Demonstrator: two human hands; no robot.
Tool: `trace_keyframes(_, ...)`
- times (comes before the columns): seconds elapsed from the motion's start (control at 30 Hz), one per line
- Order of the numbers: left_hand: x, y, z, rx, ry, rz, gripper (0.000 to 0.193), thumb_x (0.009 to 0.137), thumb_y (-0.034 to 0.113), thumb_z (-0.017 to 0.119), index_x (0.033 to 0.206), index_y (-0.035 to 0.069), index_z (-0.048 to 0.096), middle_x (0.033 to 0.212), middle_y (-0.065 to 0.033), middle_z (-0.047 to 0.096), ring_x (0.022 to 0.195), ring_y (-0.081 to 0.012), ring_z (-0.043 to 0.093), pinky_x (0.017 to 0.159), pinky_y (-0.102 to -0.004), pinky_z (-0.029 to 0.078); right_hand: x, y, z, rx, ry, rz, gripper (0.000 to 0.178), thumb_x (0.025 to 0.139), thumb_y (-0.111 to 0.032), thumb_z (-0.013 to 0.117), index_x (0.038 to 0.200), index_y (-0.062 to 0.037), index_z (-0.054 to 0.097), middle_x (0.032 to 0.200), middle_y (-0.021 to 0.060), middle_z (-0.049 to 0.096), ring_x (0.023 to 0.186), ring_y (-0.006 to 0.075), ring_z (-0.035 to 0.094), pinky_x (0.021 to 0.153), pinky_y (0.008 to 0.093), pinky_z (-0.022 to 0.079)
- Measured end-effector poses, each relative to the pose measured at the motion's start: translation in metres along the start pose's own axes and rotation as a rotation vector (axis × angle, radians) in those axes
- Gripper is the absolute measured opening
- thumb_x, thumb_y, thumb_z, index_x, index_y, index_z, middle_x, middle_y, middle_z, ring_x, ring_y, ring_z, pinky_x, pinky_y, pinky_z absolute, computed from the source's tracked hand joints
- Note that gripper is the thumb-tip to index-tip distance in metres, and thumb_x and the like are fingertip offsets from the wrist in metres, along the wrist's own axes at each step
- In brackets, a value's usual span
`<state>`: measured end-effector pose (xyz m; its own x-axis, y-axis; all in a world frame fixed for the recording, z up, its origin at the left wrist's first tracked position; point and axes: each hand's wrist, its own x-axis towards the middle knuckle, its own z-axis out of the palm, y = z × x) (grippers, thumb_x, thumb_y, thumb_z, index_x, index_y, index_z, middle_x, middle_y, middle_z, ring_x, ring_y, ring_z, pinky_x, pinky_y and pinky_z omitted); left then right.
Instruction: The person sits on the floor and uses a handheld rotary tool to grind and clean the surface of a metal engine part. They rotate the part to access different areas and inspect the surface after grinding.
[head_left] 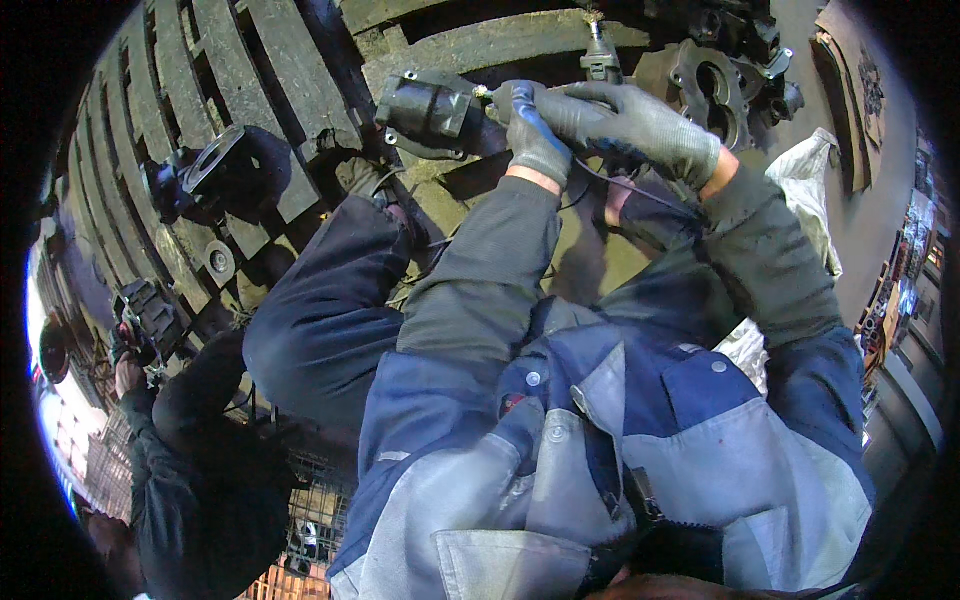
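Observation:
Both my hands wear grey gloves and are close together above a pallet. My left hand (537,135) is closed at the right end of a dark metal casting (430,112). A small brassy brush tip (482,92) shows at its fingers, against the casting's upper edge. My right hand (655,128) is wrapped round something just behind it, seemingly the body of the same corded tool, mostly hidden by the gloves. A thin cable (640,187) runs below my right hand. Beyond my hands, a second tool (600,62) with a frayed brush tip lies on the pallet.
Slatted wooden pallets (250,70) spread across the left and top. More dark castings stand at the right (715,90) and left (225,165). A white sack (805,185) hangs by my right arm. At lower left another person (200,480) handles a dark part (150,315).

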<state>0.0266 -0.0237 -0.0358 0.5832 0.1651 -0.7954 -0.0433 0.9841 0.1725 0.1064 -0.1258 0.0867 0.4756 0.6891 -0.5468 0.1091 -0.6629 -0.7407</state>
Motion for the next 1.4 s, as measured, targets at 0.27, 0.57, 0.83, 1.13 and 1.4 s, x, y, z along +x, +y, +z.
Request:
trace_keyframes(0.27, 0.041, -0.001, -0.008, -0.108, -0.173, -0.014, 0.046, 0.102, 0.052, 0.054, 0.122, 0.011, 0.060, 0.117, -0.0113, 0.064, 0.108, -0.0282, 0.062, 0.105, -0.0477, 0.049, 0.027, -0.037, -0.018, -0.227, -0.079, 0.013, 0.090, 0.091, -0.075, 0.067, 0.132, 0.0043, 0.070, 0.118, 0.0195, 0.076, 0.108, 0.0265, 0.073, 0.097, 0.0372, 0.056)
trace_keyframes(0.57, 0.055, -0.007, -0.023, -0.079, -0.239, 0.021, 0.045, 0.097, 0.052, 0.059, 0.114, 0.010, 0.064, 0.113, -0.0095, 0.064, 0.104, -0.0270, 0.061, 0.100, -0.0445, 0.050, 0.016, -0.035, -0.002, -0.131, -0.041, 0.109, 0.079, 0.096, -0.069, 0.064, 0.134, 0.0004, 0.069, 0.115, 0.0135, 0.077, 0.106, 0.0189, 0.070, 0.095, 0.0332, 0.055)
trace_keyframes(0.83, 0.022, -0.016, -0.028, 0.136, -0.521, -0.034, 0.038, 0.102, 0.049, 0.060, 0.108, 0.012, 0.066, 0.107, -0.0077, 0.065, 0.103, -0.0260, 0.062, 0.098, -0.0407, 0.051, -0.031, -0.016, 0.012, 0.511, -0.105, 0.013, 0.077, 0.099, -0.044, 0.074, 0.158, -0.0040, 0.045, 0.142, 0.0101, 0.060, 0.124, 0.0188, 0.059, 0.101, 0.0340, 0.054)
trace_keyframes(1.13, -0.016, 0.011, -0.007, 0.373, -0.243, 0.198, 0.047, 0.099, 0.048, 0.074, 0.125, 0.010, 0.066, 0.112, -0.0077, 0.068, 0.106, -0.0229, 0.065, 0.095, -0.0415, 0.055, -0.052, 0.012, 0.029, 0.715, 0.077, -0.117, 0.080, 0.095, -0.026, 0.080, 0.158, -0.0018, 0.038, 0.138, 0.0125, 0.060, 0.122, 0.0244, 0.063, 0.101, 0.0343, 0.053)
trace_keyframes(1.4, 0.004, 0.075, -0.073, 0.762, 0.350, 1.060, 0.061, 0.091, 0.012, 0.083, 0.141, 0.001, 0.049, 0.127, -0.0126, 0.067, 0.112, -0.0239, 0.067, 0.101, -0.0393, 0.054, -0.060, -0.012, 0.002, 0.956, 0.165, -0.091, 0.079, 0.096, -0.027, 0.074, 0.161, -0.0060, 0.035, 0.126, 0.0128, 0.063, 0.098, 0.0173, 0.070, 0.071, 0.0303, 0.061)
